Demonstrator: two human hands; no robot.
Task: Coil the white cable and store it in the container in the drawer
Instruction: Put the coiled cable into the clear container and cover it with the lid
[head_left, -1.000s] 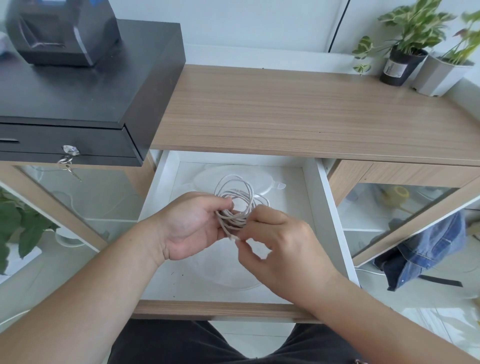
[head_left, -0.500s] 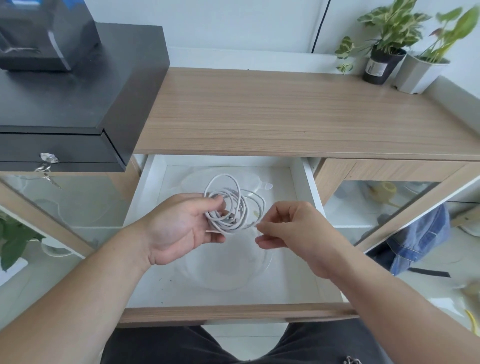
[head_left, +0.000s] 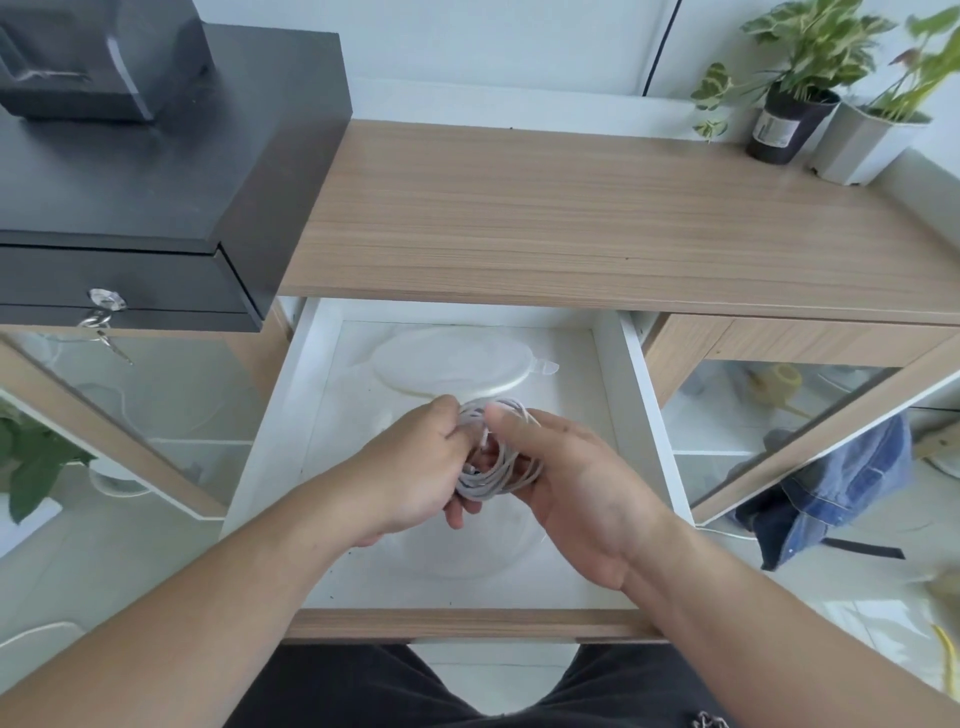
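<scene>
Now, head view: one wide-angle look down at two bare hands working over an open drawer.
Left hand (head_left: 415, 467): it is closing its fingers around the left side of the white cable (head_left: 493, 470), with the thumb lying over the top of the loops and the knuckles facing the camera.
Right hand (head_left: 576, 486): it is cupping the same bundle from the right, palm turned inward, thumb pressing on the upper strands just beside the left thumb; it is holding the cable, not spread wide.
White cable: it is sitting as a bunch of several loops pinched between the two hands, touching both, and hanging above the drawer floor.
Container (head_left: 467, 551): a clear round tub is lying directly beneath the hands, mostly hidden by them; its rim is showing below the right wrist. Whether the cable is touching it cannot be told.
Lid (head_left: 441, 364): a translucent round lid with a small tab is resting flat just beyond the fingertips, toward the back of the drawer.
Drawer (head_left: 644, 415): its white side walls are running past both forearms, and its wooden front is crossing under the wrists.
Countertop (head_left: 571, 223): bare wood is stretching well beyond the hands.
Black cash box (head_left: 135, 171): it is standing far out past the left hand, keys hanging from its lock.
Potted plants (head_left: 810, 88): they are standing far beyond the right hand, in the back corner.
</scene>
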